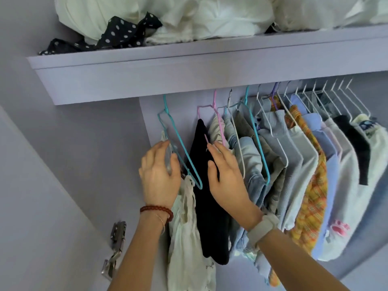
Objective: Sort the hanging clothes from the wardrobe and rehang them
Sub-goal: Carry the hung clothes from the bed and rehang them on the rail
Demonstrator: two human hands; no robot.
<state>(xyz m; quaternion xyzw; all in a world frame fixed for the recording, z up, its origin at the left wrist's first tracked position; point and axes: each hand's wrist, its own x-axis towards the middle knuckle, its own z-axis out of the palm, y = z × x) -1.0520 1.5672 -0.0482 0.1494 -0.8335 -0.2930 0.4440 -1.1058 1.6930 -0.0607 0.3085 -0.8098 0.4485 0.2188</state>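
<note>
A row of clothes hangs under a lilac shelf (189,66). At the left end a teal hanger (178,148) carries a thin white garment (184,238). My left hand (159,175) grips that garment's top edge at the hanger's left arm. Next to it a black garment (203,206) hangs from a pink hanger (218,122). My right hand (226,177) lies flat on the black garment, fingers spread, pushing between it and the denim pieces (252,164). Further right hang a grey top, an orange plaid shirt (312,185) and pale blue and white shirts on white hangers.
White bedding (199,19) and a black polka-dot cloth (121,34) are piled on the shelf above. The wardrobe's left wall and a metal door hinge (115,244) are at lower left. The rail itself is hidden behind the shelf's front edge.
</note>
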